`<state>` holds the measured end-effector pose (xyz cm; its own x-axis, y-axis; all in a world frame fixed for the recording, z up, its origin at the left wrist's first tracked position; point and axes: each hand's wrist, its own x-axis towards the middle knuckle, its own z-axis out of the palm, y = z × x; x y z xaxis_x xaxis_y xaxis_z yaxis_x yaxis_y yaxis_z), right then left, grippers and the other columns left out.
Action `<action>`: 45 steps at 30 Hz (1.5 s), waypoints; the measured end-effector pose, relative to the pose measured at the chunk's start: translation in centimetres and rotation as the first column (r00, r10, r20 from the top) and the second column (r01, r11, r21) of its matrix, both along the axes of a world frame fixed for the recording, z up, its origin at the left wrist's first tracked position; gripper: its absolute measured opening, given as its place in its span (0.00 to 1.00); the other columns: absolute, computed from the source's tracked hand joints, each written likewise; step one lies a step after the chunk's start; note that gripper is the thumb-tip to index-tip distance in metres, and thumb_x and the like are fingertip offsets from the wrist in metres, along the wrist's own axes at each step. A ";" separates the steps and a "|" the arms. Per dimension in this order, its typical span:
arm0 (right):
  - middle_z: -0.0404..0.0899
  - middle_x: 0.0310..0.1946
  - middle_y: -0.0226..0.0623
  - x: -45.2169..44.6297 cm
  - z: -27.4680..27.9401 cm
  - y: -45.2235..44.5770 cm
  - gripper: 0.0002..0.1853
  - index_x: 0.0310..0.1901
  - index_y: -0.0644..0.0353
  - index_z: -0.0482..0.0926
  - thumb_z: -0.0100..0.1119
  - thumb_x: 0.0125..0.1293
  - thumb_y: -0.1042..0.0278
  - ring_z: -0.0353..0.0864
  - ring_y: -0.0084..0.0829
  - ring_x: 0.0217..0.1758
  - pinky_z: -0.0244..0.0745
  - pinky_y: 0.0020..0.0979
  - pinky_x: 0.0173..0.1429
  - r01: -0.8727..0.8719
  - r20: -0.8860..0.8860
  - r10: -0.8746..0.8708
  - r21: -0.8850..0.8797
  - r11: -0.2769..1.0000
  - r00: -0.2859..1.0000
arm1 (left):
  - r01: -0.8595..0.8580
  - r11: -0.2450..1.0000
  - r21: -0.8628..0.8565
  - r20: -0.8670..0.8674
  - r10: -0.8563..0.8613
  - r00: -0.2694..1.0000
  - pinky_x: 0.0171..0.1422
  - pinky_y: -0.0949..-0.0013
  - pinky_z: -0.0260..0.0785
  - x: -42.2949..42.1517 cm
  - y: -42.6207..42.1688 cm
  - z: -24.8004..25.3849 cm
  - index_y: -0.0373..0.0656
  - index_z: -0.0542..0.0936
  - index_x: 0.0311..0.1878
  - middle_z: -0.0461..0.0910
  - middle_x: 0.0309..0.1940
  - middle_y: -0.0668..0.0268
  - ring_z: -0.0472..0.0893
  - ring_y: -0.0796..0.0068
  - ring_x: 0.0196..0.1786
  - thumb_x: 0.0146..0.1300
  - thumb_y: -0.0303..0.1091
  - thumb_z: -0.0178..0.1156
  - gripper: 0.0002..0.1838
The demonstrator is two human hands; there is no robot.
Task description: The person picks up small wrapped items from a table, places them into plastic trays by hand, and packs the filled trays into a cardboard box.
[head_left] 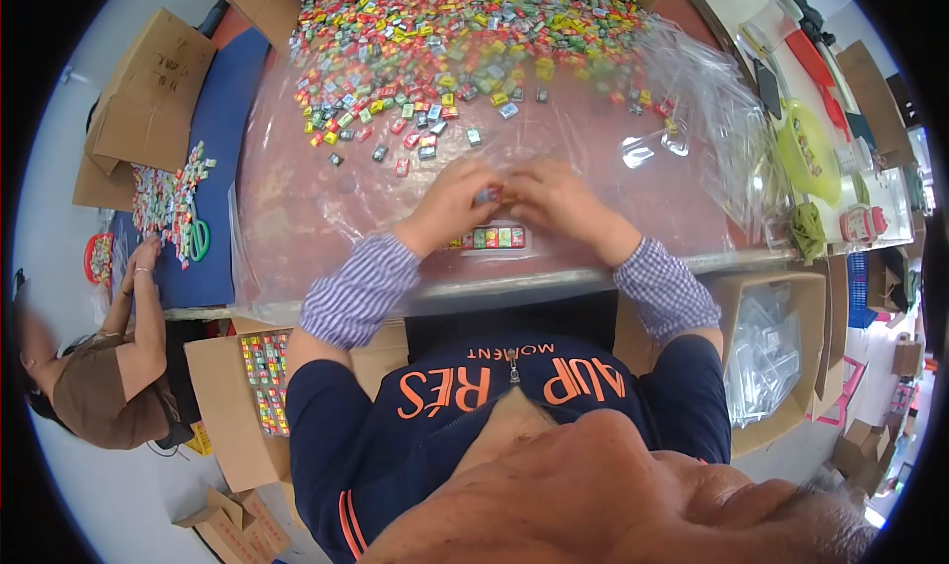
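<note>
My left hand is closed, with its fingertips pinched on a small coloured packet. Right beside it, my right hand has its fingers curled together at the same spot, and they hide most of what lies between them. Just below both hands, a clear plastic case lies on the table and holds a row of small coloured packets, its left part covered by my left hand. Several loose packets are scattered on the plastic sheet beyond my fingers.
A large heap of packets spreads over the far table. Clear plastic sheeting lies bunched at right. A carton with clear plastic cases stands low right, and a carton of filled cases low left. A co-worker sits at left.
</note>
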<state>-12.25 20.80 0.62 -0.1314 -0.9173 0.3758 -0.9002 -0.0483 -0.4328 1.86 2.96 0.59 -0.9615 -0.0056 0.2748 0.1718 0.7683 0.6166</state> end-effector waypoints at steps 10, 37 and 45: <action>0.79 0.47 0.43 -10.7 0.3 8.8 0.13 0.44 0.59 0.80 0.58 0.55 0.72 0.77 0.48 0.50 0.73 0.41 0.53 0.510 -0.412 -0.429 0.104 0.854 0.803 | 0.038 0.999 -0.023 0.079 -0.036 0.996 0.56 0.59 0.67 7.2 -1.7 -0.2 0.42 0.78 0.52 0.76 0.46 0.58 0.75 0.56 0.51 0.54 0.33 0.65 0.21; 0.79 0.37 0.45 -6.1 -0.5 -0.6 0.11 0.42 0.58 0.81 0.57 0.56 0.71 0.78 0.47 0.44 0.74 0.43 0.48 0.230 -0.008 -0.230 0.021 0.973 0.973 | -0.065 0.972 -0.226 -0.070 0.051 0.996 0.53 0.62 0.71 -4.2 -5.5 -3.3 0.40 0.80 0.47 0.80 0.46 0.59 0.78 0.58 0.50 0.55 0.29 0.61 0.14; 0.81 0.43 0.40 -2.2 -0.7 4.2 0.12 0.43 0.57 0.81 0.60 0.56 0.68 0.79 0.43 0.48 0.73 0.40 0.52 0.188 0.004 -0.188 -0.008 0.982 0.982 | 0.233 0.948 -0.217 -0.321 -0.295 0.900 0.52 0.63 0.73 -6.5 2.5 -3.0 0.40 0.79 0.45 0.81 0.45 0.60 0.79 0.59 0.48 0.54 0.30 0.62 0.14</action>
